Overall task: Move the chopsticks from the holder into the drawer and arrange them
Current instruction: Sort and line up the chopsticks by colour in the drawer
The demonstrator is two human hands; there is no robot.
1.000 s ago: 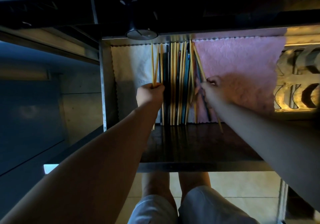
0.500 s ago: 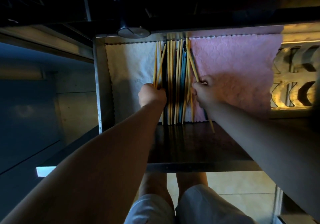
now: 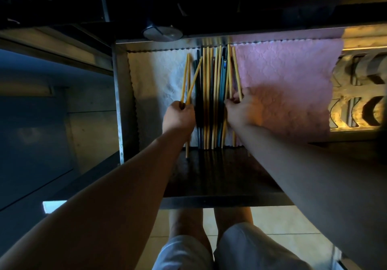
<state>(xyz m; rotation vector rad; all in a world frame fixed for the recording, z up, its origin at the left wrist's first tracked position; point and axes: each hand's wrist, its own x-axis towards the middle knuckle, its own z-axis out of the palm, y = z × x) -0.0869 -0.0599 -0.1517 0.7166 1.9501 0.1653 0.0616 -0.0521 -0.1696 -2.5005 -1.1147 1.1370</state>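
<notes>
An open metal drawer (image 3: 122, 102) holds a row of several chopsticks (image 3: 211, 94), yellow, dark and teal, lying lengthwise side by side. My left hand (image 3: 178, 118) is closed around a few yellow chopsticks (image 3: 189, 81) at the row's left edge; their far ends splay apart. My right hand (image 3: 238, 110) pinches yellow chopsticks (image 3: 233, 73) at the row's right edge. No chopstick holder is visible.
A white cloth (image 3: 159, 85) lines the drawer's left part and a pink cloth (image 3: 287, 81) its right part. The drawer's dark front panel (image 3: 222, 177) is below the chopsticks. A round metal knob (image 3: 162, 33) sits above the drawer. Carved wooden fretwork (image 3: 360, 94) stands at right.
The right hand's slanted chopstick has swung closer to the row and lies more nearly parallel. The left hand's chopsticks stay at the left edge, their tips now fanned wider.
</notes>
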